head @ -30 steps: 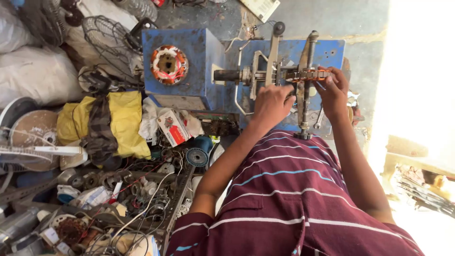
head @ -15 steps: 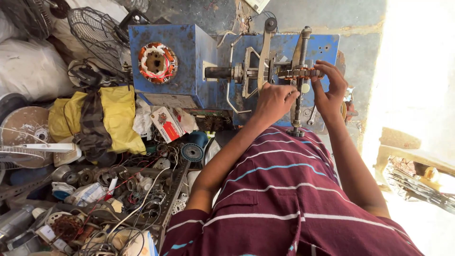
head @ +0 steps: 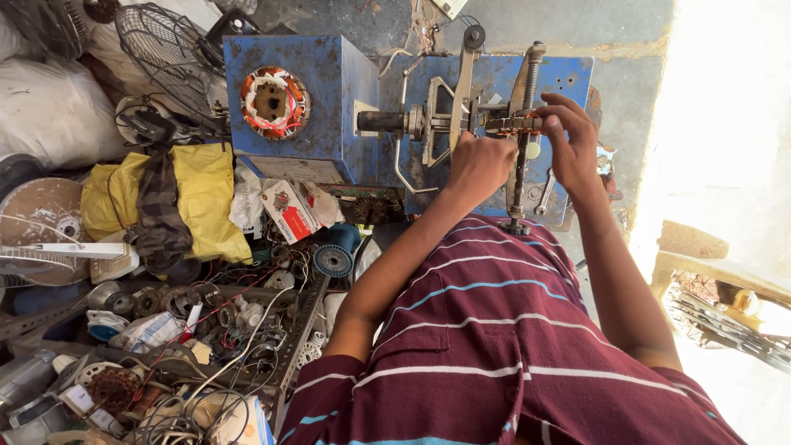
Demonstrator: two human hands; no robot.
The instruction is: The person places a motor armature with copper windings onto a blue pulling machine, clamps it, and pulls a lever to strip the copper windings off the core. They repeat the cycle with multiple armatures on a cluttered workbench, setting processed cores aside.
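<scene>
Grips: both hands (head: 568,136) on coil former (head: 512,124).

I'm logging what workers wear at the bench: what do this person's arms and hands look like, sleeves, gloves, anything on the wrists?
Both arms are bare from above the elbow down. The left hand and right hand wear no gloves, and no watch, ring or band shows. The short sleeves belong to a maroon shirt with thin white and light blue stripes.

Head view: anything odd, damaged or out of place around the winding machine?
Nothing looks broken at the blue winding machine, where both hands work. The left hand and right hand meet at the small copper-wound part. The oddity is the floor heap: tangled wires, spools and motor parts lie jumbled beside it.
</scene>
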